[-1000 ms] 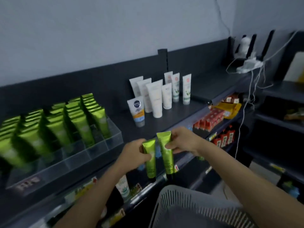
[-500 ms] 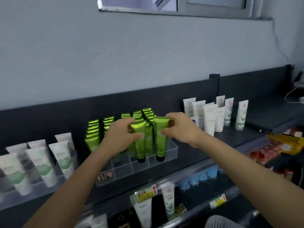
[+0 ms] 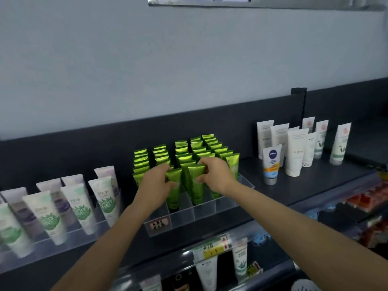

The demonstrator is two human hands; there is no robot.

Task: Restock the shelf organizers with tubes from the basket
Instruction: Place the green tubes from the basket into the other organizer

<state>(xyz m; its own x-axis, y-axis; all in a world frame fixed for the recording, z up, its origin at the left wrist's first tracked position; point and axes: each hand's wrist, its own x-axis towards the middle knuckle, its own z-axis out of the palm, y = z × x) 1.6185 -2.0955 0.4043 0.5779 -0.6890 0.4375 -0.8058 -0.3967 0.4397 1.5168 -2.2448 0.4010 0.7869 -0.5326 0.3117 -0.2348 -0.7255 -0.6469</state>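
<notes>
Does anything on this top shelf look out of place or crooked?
One Nivea tube with an orange and blue label stands alone before the plain white tubes, the only one like it. Nothing looks spilled or damaged; the green tubes stand upright in their organizer.

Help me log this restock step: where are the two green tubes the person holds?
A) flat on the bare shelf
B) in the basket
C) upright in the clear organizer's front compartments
C: the left hand holds the left green tube and the right hand the right green tube, cap-down in the front row of the clear organizer.
</notes>
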